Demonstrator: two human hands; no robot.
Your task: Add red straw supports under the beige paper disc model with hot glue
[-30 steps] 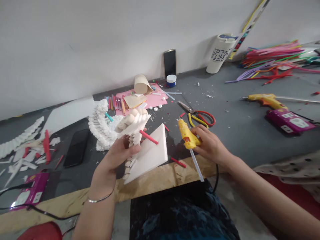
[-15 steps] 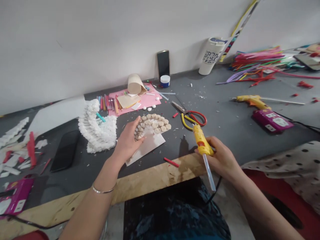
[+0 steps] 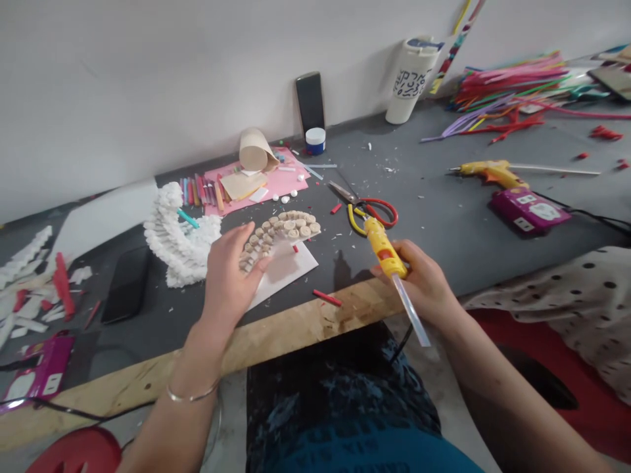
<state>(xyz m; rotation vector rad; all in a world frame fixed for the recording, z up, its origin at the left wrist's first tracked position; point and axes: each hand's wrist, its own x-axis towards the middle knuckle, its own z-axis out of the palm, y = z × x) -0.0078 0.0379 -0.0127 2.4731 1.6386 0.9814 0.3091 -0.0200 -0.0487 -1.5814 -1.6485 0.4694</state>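
Note:
My left hand [image 3: 231, 269] grips the left end of an arched piece covered with beige paper coils [image 3: 280, 231], thumb in front and fingers behind. The arch is tilted up a little over a white card [image 3: 290, 268], and a short red bit [image 3: 295, 249] shows there. In my right hand [image 3: 419, 272] is a yellow hot glue gun [image 3: 383, 248], nozzle pointing up and away, with a clear glue stick [image 3: 410, 309] sticking out of its back. Behind the nozzle lie scissors with red and yellow handles [image 3: 377, 211], blades apart.
White ruffled model [image 3: 180, 246] and black phone [image 3: 127, 284] are on the left, near white scraps. Pink paper [image 3: 290, 186], a jar [image 3: 315, 141] and a tumbler [image 3: 411, 82] stand toward the wall. Another glue gun [image 3: 488, 174] rests at right by a purple box [image 3: 530, 210].
My left hand has tilted the coil-covered arch up off the white card, uncovering the red bit. The glue gun stays in my right hand, and the view has shifted slightly.

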